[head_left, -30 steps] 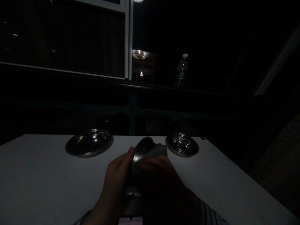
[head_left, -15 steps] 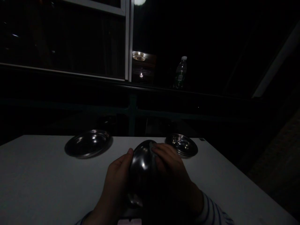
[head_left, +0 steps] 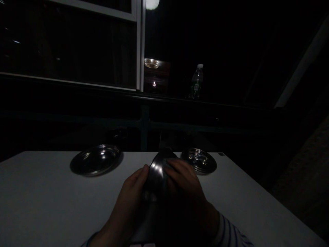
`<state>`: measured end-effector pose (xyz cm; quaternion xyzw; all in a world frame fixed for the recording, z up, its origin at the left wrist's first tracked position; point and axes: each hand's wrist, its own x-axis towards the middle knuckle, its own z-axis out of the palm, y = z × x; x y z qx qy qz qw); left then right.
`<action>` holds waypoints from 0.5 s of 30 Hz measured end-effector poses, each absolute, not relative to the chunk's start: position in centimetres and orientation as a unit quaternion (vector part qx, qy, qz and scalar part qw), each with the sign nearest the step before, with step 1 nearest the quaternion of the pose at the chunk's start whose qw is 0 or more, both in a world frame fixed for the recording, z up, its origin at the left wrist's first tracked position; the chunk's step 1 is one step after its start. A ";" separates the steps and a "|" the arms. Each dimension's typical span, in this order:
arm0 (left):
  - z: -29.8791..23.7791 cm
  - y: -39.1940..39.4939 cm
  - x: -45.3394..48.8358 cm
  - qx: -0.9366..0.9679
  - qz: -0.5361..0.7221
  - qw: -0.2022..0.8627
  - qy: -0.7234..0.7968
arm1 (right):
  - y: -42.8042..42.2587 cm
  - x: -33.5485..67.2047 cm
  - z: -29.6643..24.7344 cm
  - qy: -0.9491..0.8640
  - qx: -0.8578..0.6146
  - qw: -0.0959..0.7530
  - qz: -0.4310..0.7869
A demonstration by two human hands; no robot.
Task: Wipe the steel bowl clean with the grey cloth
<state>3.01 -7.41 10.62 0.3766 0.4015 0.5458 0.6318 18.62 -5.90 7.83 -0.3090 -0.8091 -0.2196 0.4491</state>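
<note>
A shiny metal bowl (head_left: 156,170) is held tilted above the near middle of the white table (head_left: 56,202). My left hand (head_left: 130,192) is closed on its left rim, with the thumb along the edge. On the bowl's right side, my right hand (head_left: 187,185) presses a greyish cloth (head_left: 166,165) against the metal; only a bit of the cloth shows past the fingers. Deep shadow hides the bowl's lower part and the undersides of both hands.
A wide steel dish (head_left: 96,160) rests at the table's back left. A stack of smaller steel dishes (head_left: 198,160) lies at the back right. Behind the table, a plastic bottle (head_left: 196,82) stands on a dark ledge beside the window frame (head_left: 140,51).
The bowl has turned and tipped between my hands, so its highlight and visible outline differ. My left hand has shifted slightly right. The dishes have stayed on the table.
</note>
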 end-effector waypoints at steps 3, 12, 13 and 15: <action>10.6 -7.3 3.0 0.364 0.555 0.632 0.399 | -6.3 18.4 7.6 -0.806 -0.296 0.454 -0.239; 11.0 -7.9 3.0 0.365 0.570 0.577 0.457 | -7.6 16.9 7.6 -0.844 -0.261 0.389 -0.261; 10.9 -8.0 3.1 0.360 0.570 0.577 0.461 | -7.0 17.6 7.9 -0.827 -0.257 0.421 -0.271; 10.9 -8.1 3.2 0.354 0.563 0.586 0.463 | -5.9 19.1 8.4 -0.801 -0.307 0.464 -0.222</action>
